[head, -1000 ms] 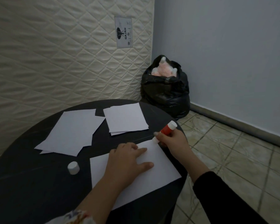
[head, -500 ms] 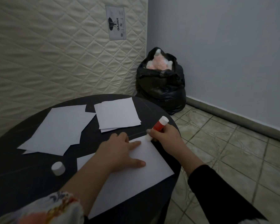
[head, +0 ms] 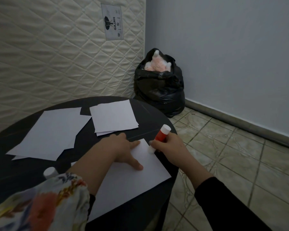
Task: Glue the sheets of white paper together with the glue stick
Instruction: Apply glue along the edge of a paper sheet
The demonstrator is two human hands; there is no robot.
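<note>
The round dark surface (head: 15, 184) carries two stacks of white paper (head: 52, 132) toward its far edge and one sheet (head: 132, 185) at its near right edge. The left hand (head: 122, 150) presses flat on this sheet, fingers spread; the right hand (head: 167, 147) grasps the glue stick (head: 160, 134), tip on the sheet's far right corner. Keep the sheet pinned, stroke evenly along the edges, and leave the cap (head: 49, 172) within reach.
</note>
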